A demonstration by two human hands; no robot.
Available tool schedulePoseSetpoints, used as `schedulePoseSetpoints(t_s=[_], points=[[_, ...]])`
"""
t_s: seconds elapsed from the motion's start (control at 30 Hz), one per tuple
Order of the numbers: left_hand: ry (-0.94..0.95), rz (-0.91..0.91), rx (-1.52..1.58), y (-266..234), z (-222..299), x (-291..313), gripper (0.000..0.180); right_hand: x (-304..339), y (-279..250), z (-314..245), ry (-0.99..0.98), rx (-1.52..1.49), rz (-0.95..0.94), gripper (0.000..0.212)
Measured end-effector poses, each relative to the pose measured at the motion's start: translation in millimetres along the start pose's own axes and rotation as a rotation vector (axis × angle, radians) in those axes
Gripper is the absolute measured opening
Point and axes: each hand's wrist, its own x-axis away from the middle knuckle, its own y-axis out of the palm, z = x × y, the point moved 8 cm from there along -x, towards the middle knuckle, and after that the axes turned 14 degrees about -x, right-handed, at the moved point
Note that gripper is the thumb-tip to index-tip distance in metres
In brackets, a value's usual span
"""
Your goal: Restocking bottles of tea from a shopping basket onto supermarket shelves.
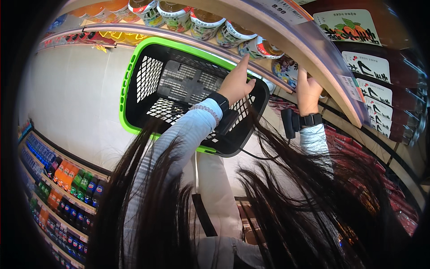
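Observation:
My left hand (237, 83) is over the shopping basket (127, 105), which has black mesh walls and a bright green rim. Its index finger stretches toward a row of round, colourfully labelled containers (206, 24), with the tip just below the nearest one (260, 48). The thumb stands apart, and nothing shows in this hand. My right hand (308, 92) reaches in at the shelf edge (327, 58), thumb raised beside a tilted, patterned container (285, 70). The shelf board hides its fingers, so I cannot tell whether they hold anything.
Stacked packages with white labels (367, 67) fill the upper right shelf. Red packages (345, 148) line the lower right. Drink bottles (67, 172) crowd a shelf at lower left. A black cable (260, 157) hangs by the basket; long dark hair (148, 193) covers part of the view.

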Motion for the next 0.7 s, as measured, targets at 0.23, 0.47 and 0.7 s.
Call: schedulePoseSetpoints(t_s=[0.23,0.47,0.7], points=[[0.007,0.032,0.032,10,4,17,0.072,-35,-11,53,-0.075,0.795,-0.293,0.032],[0.008,0.075,-0.004,16,10,26,0.071,-52,0,80,-0.148,0.852,-0.399,0.032],[0.020,0.099,0.018,33,13,36,0.069,-63,-5,86,-0.179,0.856,-0.410,0.032]])
